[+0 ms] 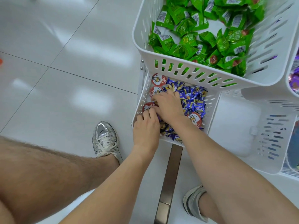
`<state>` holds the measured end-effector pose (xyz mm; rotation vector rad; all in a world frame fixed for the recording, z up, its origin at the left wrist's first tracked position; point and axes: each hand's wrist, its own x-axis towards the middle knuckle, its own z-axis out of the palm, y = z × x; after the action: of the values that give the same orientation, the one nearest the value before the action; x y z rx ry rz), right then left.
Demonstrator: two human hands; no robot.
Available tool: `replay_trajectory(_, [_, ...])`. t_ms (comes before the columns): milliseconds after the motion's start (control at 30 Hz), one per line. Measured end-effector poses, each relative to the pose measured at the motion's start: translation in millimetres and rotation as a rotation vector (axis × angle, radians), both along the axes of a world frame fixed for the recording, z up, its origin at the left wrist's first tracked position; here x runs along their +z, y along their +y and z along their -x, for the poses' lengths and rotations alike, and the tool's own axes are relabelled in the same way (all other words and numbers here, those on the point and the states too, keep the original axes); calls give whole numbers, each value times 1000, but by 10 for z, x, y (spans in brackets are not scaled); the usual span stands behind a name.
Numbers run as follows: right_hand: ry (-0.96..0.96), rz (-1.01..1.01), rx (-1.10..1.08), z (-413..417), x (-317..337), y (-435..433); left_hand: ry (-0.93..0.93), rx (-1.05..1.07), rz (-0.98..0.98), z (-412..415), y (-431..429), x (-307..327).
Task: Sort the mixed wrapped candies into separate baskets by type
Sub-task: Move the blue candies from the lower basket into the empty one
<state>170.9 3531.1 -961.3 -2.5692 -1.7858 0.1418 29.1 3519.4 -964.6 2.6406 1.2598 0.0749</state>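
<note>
A low white basket holds several blue-wrapped candies mixed with round red-lidded cups. Both hands reach down into its left side. My left hand has its fingertips curled at a red cup near the left wall. My right hand lies over the blue candies with fingers bent down among them; what the fingers hold is hidden. Another red cup lies to the right of my right wrist. Above, a larger white basket is filled with green-wrapped candies.
At the right edge another white basket shows purple wrappers, with a lower basket beneath it. A metal strip runs along the white tiled floor. A silver shoe and a bare leg stand left; a grey shoe is lower right.
</note>
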Motion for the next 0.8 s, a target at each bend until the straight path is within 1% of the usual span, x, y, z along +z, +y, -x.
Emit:
replay_trajectory(67, [71, 49, 83, -10, -9, 14, -33, -4, 33, 25, -41, -23])
replay_trajectory(200, [107, 34, 124, -21, -72, 26, -95, -2, 54, 68, -42, -103])
replay_trajectory(333, [66, 37, 168, -39, -100, 4, -92, -67, 112, 63, 18, -182])
replay_trajectory(433, [-31, 7, 237, -71, -84, -35, -69, -54, 135, 56, 20, -207])
replay_trajectory(533, [-124, 33, 187, -89, -67, -83, -78, -59, 141, 52, 23, -194])
replay_trajectory(667, [-154, 91, 42, -36, -69, -74, -114, -43, 145, 57, 11, -188])
replay_trajectory(733, [-147, 40, -31, 30, -67, -67, -153, -19, 160, 66, -11, -184])
replay_trajectory(800, [-123, -62, -65, 79, -69, -81, -225, 31, 192, 79, -30, -158])
